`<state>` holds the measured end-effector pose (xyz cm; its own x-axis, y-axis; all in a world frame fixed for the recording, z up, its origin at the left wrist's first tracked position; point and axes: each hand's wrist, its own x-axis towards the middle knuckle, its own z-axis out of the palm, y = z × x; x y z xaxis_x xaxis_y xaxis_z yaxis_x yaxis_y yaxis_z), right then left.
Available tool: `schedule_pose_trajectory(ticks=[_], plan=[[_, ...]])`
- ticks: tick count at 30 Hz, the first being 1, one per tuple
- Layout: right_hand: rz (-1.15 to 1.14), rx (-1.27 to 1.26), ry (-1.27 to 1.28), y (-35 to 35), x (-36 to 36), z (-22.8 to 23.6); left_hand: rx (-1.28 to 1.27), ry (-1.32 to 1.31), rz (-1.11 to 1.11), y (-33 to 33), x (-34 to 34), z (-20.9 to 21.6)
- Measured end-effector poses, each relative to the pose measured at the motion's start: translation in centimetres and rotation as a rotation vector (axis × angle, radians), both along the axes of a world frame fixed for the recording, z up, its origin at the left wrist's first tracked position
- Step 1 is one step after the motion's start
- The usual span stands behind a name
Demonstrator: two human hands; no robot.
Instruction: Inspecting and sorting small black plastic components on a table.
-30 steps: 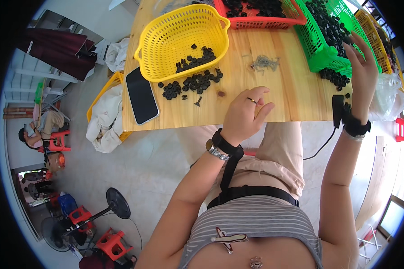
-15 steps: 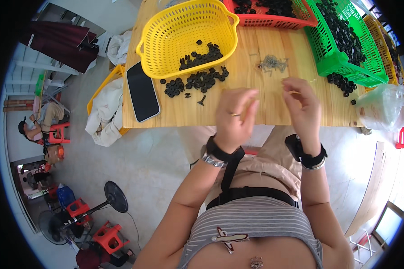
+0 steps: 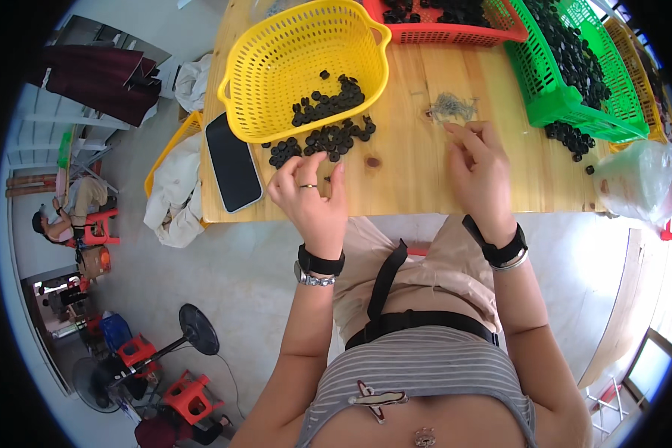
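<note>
My left hand (image 3: 312, 205) hovers at the near side of the loose black round pieces (image 3: 332, 140), its thumb and fingers apart. It partly covers a small dark piece beneath the fingertips. My right hand (image 3: 481, 173) is open, fingers curled and thumb apart, close to a small heap of thin grey metal pins (image 3: 453, 107); I see nothing held in it. The yellow basket (image 3: 257, 82) stands behind the loose pieces, with more black round pieces (image 3: 332, 102) gathered at its near right corner.
A phone (image 3: 232, 164) lies at the left of the wooden table (image 3: 411, 175). Along the back and right stand a red basket (image 3: 455, 34) and a green crate (image 3: 567, 112) of black parts. A clear plastic bag (image 3: 638, 183) hangs at the right corner.
My left hand has moved left to the black pieces, away from my right hand. My right hand has shifted left and forward toward the pins.
</note>
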<state>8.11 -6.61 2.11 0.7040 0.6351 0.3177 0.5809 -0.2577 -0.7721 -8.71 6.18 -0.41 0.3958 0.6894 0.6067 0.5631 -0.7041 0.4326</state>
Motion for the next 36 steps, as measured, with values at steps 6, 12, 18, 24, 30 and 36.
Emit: schedule_pose_trajectory(ticks=[6,12,18,24,30,36], plan=[[-0.016,-0.006,-0.129,0.2,0.4,-0.7,0.050,0.055,0.000,0.0,0.0,-0.1],[-0.038,-0.029,-0.111,0.5,0.9,-0.9,0.055,0.082,0.000,0.0,0.3,-0.2],[-0.036,-0.044,-0.070,0.6,0.9,-0.6,0.066,0.083,-0.002,0.1,0.1,-0.1],[-0.018,-0.056,-0.125,0.3,1.0,-0.8,0.055,0.082,-0.016,0.0,0.4,-0.2],[0.024,-0.030,-0.102,0.4,0.8,-0.8,0.076,0.104,-0.028,0.2,0.1,-0.2],[0.036,0.121,-0.141,0.2,1.2,-1.3,0.071,-0.014,-0.085,0.0,0.2,-0.2]])
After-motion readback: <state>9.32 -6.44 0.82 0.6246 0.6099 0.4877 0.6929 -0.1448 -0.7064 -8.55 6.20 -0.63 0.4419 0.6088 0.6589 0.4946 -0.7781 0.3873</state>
